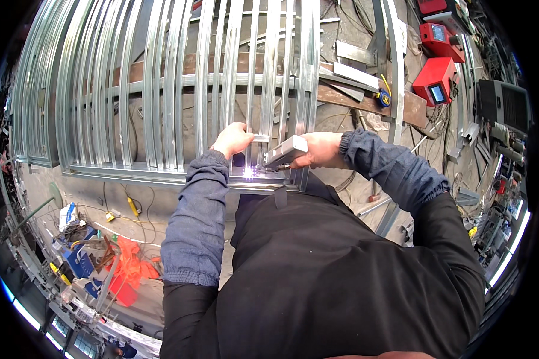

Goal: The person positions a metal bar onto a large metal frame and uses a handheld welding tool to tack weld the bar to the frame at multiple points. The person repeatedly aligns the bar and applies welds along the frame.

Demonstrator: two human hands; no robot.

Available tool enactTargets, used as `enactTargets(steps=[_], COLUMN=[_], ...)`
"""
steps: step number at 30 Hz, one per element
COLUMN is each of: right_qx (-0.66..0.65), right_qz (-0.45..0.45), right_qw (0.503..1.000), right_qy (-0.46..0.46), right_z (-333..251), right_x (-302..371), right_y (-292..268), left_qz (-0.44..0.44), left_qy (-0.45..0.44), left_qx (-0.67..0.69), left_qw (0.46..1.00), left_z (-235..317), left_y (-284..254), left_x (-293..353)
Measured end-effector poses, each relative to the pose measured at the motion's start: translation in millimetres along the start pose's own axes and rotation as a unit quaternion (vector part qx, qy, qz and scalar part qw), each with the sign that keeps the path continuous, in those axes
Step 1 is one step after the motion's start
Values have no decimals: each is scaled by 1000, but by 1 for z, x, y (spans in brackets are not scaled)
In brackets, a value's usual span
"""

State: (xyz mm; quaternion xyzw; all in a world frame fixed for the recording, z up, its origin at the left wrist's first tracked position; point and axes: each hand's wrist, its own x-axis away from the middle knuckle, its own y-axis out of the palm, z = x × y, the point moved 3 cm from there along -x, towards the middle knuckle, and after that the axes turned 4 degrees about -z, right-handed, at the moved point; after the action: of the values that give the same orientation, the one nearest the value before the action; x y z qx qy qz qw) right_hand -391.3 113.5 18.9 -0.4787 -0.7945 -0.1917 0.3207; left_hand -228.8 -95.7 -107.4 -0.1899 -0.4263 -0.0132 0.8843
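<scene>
My right hand (318, 149) is closed round a boxy silver handheld welding torch (286, 152). Its tip points down and left at a bright violet-white weld spark (249, 172) on the near rail (179, 176) of a metal frame. Just left of the torch, my left hand (233, 141) is closed at the foot of an upright bar (230, 78). A small flat metal piece (261, 138) sticks out from its fingers across the neighbouring bars. Glare hides the exact spot where bar and rail meet.
More barred frames (36, 90) lie to the left. A wooden plank (413, 110), a blue tape measure (384, 97) and metal offcuts (354, 52) are at the right. Red machines with screens (435, 81) stand beyond. Orange cloth (132, 263) and cables lie on the floor at lower left.
</scene>
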Motion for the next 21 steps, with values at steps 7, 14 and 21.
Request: enactTargets(steps=[7,14,21], right_qx=[20,31,11], right_qz=[9,-1,6], right_qw=[998,999,996], right_qy=[-51,-42,-93], right_z=[-5,-12,-6], right_x=[2,7,5], right_y=[-1,-2,3], left_qz=[5,-7,-1], left_qy=[-15,-26,-16], left_qx=[33,64,80], left_qw=[999,998,997], left_z=[-1,4,-1], left_y=[3,3,6], left_x=[0,1,-2])
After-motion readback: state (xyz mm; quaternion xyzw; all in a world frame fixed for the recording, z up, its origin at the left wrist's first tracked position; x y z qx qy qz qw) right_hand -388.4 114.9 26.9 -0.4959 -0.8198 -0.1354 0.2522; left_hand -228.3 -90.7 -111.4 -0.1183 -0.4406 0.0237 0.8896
